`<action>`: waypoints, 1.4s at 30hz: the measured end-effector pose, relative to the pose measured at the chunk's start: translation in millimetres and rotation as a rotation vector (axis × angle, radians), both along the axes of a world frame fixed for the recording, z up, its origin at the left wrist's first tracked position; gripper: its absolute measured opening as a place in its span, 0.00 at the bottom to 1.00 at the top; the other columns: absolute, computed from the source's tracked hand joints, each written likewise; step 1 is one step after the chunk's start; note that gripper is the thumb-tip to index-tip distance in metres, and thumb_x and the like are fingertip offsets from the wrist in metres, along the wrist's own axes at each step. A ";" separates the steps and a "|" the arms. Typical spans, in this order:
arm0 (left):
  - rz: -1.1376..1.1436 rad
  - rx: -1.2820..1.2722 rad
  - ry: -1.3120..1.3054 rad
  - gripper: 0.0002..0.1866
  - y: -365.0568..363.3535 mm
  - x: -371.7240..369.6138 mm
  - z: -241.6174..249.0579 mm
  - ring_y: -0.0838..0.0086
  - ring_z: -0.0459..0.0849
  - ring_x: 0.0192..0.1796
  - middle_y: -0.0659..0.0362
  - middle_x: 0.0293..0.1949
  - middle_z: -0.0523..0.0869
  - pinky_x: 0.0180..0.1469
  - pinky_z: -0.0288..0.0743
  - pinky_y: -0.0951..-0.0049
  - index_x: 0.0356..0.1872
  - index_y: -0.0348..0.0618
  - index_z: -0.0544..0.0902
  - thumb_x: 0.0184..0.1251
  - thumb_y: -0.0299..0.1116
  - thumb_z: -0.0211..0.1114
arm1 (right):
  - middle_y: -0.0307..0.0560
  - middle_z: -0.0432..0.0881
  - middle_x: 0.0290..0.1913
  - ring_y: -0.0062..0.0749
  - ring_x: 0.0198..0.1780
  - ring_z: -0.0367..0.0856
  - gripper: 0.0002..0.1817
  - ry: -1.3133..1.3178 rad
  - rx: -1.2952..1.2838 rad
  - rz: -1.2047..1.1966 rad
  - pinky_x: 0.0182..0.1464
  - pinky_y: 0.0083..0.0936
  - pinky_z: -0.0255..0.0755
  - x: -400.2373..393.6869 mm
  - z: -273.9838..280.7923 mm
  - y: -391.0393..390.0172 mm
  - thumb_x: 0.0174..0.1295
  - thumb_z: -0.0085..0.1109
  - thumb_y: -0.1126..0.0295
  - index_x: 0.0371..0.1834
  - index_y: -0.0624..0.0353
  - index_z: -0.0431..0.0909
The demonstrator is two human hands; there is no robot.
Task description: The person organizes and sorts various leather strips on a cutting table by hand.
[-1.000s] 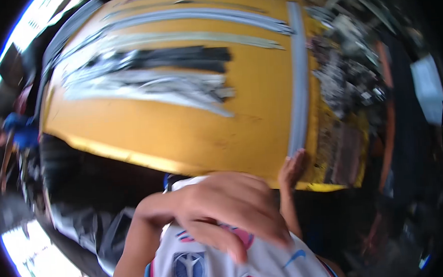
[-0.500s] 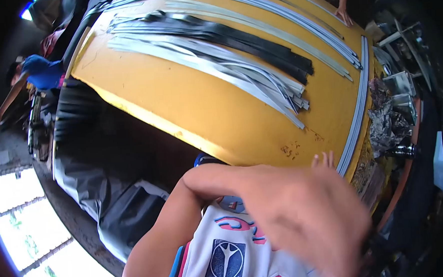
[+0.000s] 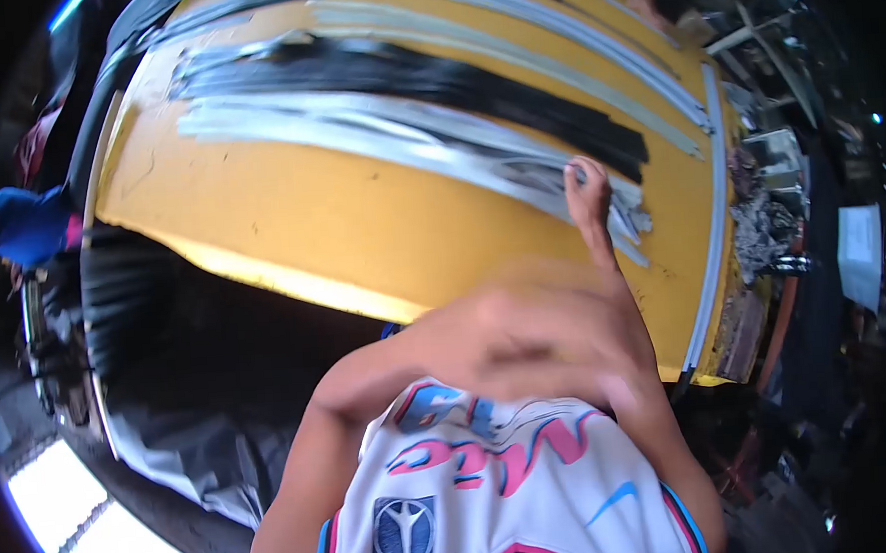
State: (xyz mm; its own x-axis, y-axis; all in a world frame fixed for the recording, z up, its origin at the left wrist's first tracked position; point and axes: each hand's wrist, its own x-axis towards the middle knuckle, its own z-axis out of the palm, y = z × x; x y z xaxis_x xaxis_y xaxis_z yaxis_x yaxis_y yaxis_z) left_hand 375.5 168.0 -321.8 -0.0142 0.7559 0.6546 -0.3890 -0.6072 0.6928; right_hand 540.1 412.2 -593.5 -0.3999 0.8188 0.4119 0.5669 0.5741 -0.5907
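Note:
My right hand (image 3: 588, 191) reaches over the table to the near end of a bundle of white and grey strips (image 3: 355, 131). Its fingers are curled closed; what they hold, if anything, is hidden. My left hand (image 3: 566, 335) is smeared by motion in front of my chest, across my right forearm, so its fingers cannot be made out. Just beyond the white bundle lie black strips (image 3: 433, 77), with pale greenish strips (image 3: 542, 56) farther back.
The yellow table (image 3: 361, 236) carries long grey strips (image 3: 561, 35) at the back and more grey strips (image 3: 707, 253) along its right edge. Another person's hand (image 3: 646, 10) is at the far edge. Crumpled foil-like material (image 3: 761, 230) sits right. A person in blue (image 3: 25, 226) is left.
My right hand has come out over the table to the white strips. My left hand has shifted left and up in view, still blurred. The whole view has turned slightly.

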 end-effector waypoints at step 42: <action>1.091 -1.620 0.461 0.12 -262.0 99.4 -254.1 0.64 0.91 0.43 0.49 0.39 0.91 0.49 0.83 0.67 0.45 0.36 0.87 0.72 0.36 0.65 | 0.51 0.87 0.25 0.42 0.24 0.86 0.09 -0.136 -0.527 -0.113 0.30 0.35 0.80 44.8 20.7 262.6 0.52 0.67 0.69 0.27 0.65 0.83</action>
State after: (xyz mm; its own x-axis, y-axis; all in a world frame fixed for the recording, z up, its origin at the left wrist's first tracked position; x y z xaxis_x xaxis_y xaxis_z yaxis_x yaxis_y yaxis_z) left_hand 474.9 -94.0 -575.9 -0.8512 0.3295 -0.4085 -0.0250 0.7521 0.6586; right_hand 584.9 674.8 -572.9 -0.3183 0.9410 -0.1147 0.6995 0.1514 -0.6984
